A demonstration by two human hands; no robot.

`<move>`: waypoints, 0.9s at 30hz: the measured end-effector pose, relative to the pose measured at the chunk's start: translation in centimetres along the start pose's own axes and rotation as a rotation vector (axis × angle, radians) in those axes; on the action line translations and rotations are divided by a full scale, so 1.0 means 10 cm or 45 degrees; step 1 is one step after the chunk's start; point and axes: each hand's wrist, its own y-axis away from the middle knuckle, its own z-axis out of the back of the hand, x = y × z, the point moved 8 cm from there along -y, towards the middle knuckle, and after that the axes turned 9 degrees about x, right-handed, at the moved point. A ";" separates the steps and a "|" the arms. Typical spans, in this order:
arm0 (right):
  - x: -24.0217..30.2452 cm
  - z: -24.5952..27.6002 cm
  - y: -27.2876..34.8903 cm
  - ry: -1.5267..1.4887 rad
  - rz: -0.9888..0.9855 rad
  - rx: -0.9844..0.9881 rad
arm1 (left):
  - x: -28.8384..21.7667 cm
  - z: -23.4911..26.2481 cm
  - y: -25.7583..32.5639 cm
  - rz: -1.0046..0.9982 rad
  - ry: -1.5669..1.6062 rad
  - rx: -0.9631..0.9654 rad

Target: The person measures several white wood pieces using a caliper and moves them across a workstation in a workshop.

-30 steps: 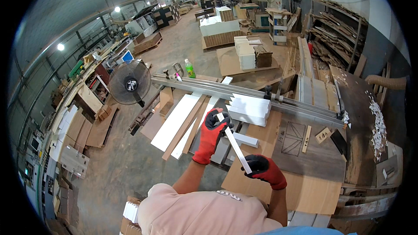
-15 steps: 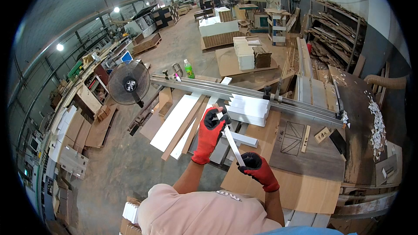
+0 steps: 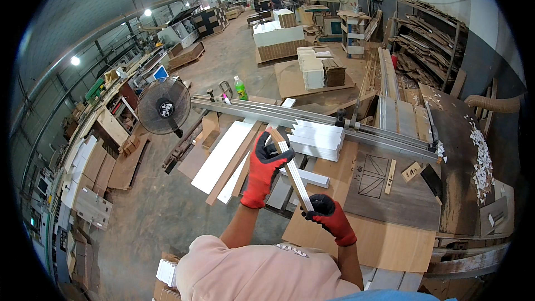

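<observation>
A small bundle of narrow white strips (image 3: 294, 174) with a brown side is held slantwise between my two hands. My left hand (image 3: 263, 166), in a red and black glove, closes around the upper end. At the lower end, my right hand (image 3: 332, 220), gloved alike, grips the strips with its fingers curled. Just beyond the bundle, a stack of white strips (image 3: 316, 138) with pointed ends lies against the metal fence (image 3: 256, 112). Beneath the held strips rests a single white bar (image 3: 312, 178). Long white boards (image 3: 224, 153) and a brown strip (image 3: 237, 164) lie left of my left hand.
A wood-toned panel (image 3: 384, 242) and a darker board with a drawn diagram (image 3: 365, 200) spread to the right. White offcuts (image 3: 482, 156) are scattered at far right. A standing fan (image 3: 165, 108) and a green bottle (image 3: 240, 87) are beyond the table's left end.
The strips have turned in my hands, so their layered white edges and a brown side now show. Both hands have stayed nearly in place, still holding the ends.
</observation>
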 end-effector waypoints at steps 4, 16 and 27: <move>0.00 -0.02 0.00 -0.023 0.009 -0.004 | 0.05 0.03 0.00 -0.007 0.088 0.002; 0.03 0.00 0.01 0.166 0.026 -0.046 | 0.09 -0.05 0.04 -0.100 0.022 0.075; 0.13 -0.13 0.11 0.041 0.016 0.279 | 0.16 0.05 -0.02 0.025 0.120 0.066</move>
